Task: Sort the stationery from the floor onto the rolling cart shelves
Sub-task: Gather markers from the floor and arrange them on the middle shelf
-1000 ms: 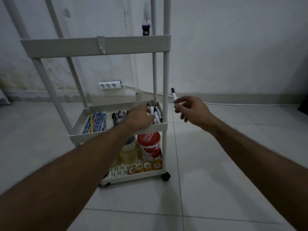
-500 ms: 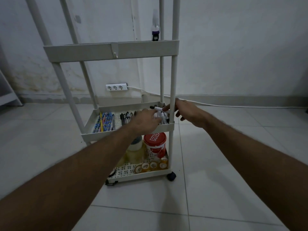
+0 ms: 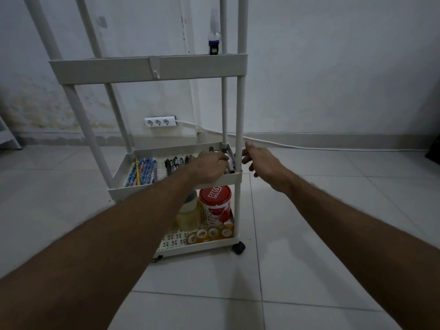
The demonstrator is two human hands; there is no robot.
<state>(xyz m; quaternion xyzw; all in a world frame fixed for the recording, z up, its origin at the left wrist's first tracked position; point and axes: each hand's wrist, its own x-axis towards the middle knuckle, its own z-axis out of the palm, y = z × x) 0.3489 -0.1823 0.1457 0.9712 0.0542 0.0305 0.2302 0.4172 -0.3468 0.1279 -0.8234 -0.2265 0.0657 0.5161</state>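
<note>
A white rolling cart (image 3: pixel 152 69) stands on the tiled floor. Its middle shelf (image 3: pixel 171 185) holds a row of blue patterned pencils (image 3: pixel 141 171), dark pens (image 3: pixel 176 161) and markers (image 3: pixel 229 160) at the right end. My left hand (image 3: pixel 209 166) reaches into that shelf with its fingers on the markers. My right hand (image 3: pixel 260 164) hovers just right of the cart's front right post, fingers loose and holding nothing. On the bottom shelf (image 3: pixel 197 248) sit a red-lidded tub (image 3: pixel 215 202), a yellowish jar (image 3: pixel 189 214) and several tape rolls (image 3: pixel 209 234).
A small bottle with a purple band (image 3: pixel 214 42) stands on the top shelf. A white socket strip (image 3: pixel 160 121) and its cable (image 3: pixel 309 146) run along the wall behind the cart. A black castor (image 3: pixel 238 248) sits under the cart's front right corner.
My right hand brought a marker to the middle shelf and let it go; it now hangs loose and bare beside the post. My left hand stayed on the markers.
</note>
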